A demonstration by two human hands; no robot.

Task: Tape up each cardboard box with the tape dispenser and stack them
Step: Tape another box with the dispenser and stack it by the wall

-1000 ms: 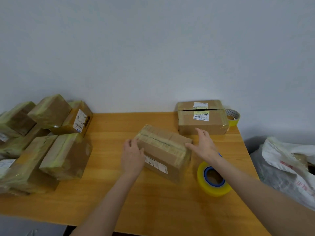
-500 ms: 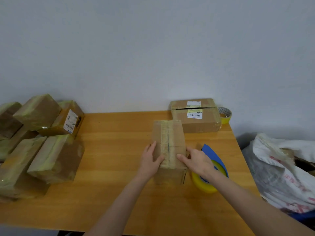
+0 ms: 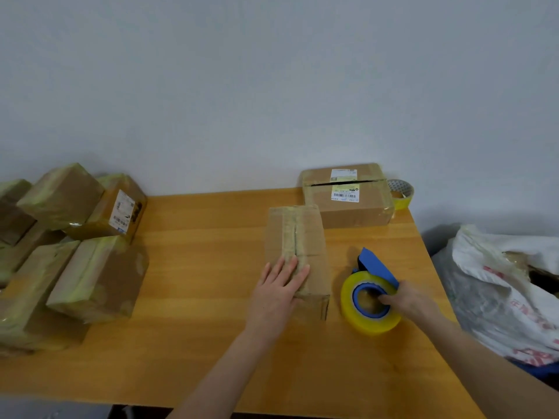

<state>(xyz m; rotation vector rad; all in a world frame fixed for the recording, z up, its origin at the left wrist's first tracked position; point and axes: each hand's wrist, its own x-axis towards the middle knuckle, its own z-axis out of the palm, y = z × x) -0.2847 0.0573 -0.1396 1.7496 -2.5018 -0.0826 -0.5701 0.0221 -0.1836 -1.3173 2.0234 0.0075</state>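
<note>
A small cardboard box [image 3: 298, 237] lies in the middle of the wooden table [image 3: 196, 267], its top seam running away from me under old tape. My left hand [image 3: 279, 285] rests flat on the box's near end with straight fingers. Just right of the box is the blue tape dispenser [image 3: 370, 294] with its yellow tape roll. My right hand [image 3: 408, 300] grips the dispenser, fingers reaching into the roll's blue core. A larger box [image 3: 344, 198] with white labels and an open top slit stands at the back right.
A pile of taped boxes [image 3: 66, 243] fills the table's left side. A spare tape roll [image 3: 400, 193] sits behind the labelled box at the table's far right corner. A white plastic bag [image 3: 508, 285] bulges beside the table's right edge.
The box was turned so its seam points away from me. My right hand left the box and took hold of the tape dispenser. My left hand moved onto the box's top.
</note>
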